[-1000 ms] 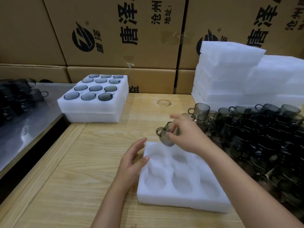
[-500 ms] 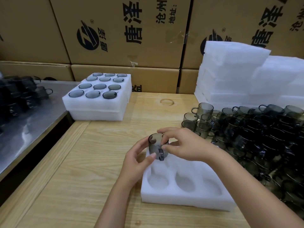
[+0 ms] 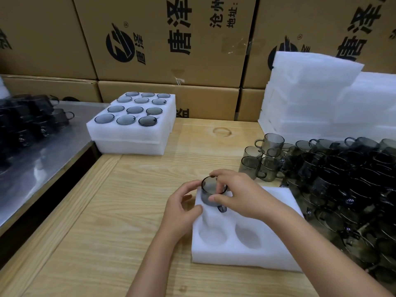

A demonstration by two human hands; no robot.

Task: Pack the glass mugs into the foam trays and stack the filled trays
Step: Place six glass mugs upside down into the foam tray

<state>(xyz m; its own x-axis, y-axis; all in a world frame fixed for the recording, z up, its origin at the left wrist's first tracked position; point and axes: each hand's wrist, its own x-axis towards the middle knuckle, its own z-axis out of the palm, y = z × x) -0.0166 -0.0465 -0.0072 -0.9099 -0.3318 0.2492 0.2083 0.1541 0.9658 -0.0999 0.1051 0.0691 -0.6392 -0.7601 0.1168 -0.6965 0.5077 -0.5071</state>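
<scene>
Since half a second ago the glass mug (image 3: 211, 192) sits lower, upright and partly seated in the far-left pocket of the near foam tray (image 3: 267, 254). Right hand (image 3: 242, 196) grip pinches its rim; left hand (image 3: 182, 209) cups its side, thumb on the foam. Done: stacked trays (image 3: 132, 133) far left, top layer full. Left: this tray's two visible near pockets are bare, and a big pile of loose mugs (image 3: 342, 179) waits on the tabletop (image 3: 128, 211).
</scene>
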